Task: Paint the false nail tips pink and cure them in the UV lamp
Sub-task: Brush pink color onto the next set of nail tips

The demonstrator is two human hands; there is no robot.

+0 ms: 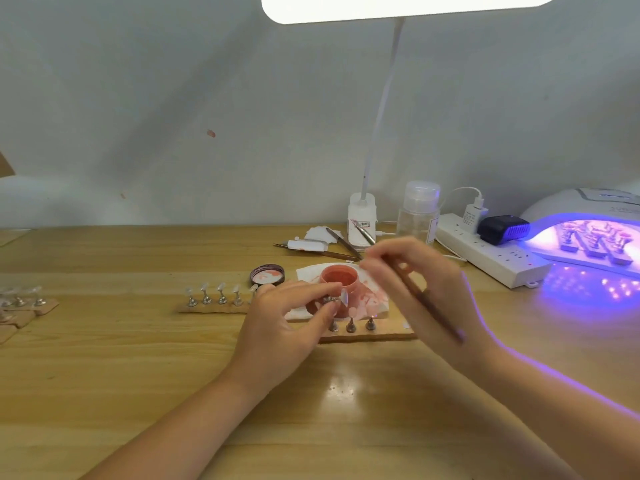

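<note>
My left hand (291, 317) pinches a small metal nail stand (329, 300) between thumb and fingertips, and the clear false nail tip (345, 296) on it pokes out right in front of the open pot of pink gel (338, 282). My right hand (420, 289) is curled round a thin brown brush (429, 306), whose handle runs down across my palm towards the wrist; the hand is blurred, so I can't make out the bristle end. The pot sits on a white paper towel (374, 299) smeared with pink, and its lid (267, 275) lies just to the left, inside facing up.

Just under my left fingers, three more stands (351, 325) sit on a wooden strip (367, 337). To the left, a second strip (214, 308) carries a row of stands with clear nail tips (221, 292), unpainted as far as I can see.

Far right, the UV lamp (585, 230) glows violet, with strips of stands (595, 242) inside it and purple light spilling over the wooden table (138, 375). A white power strip (491, 258) lies beside the lamp. Behind the pot stand a white bottle (362, 220), a clear pump bottle (419, 213), and the desk lamp's stem (384, 109), with tweezers (346, 245) lying on the table in front of them.
</note>
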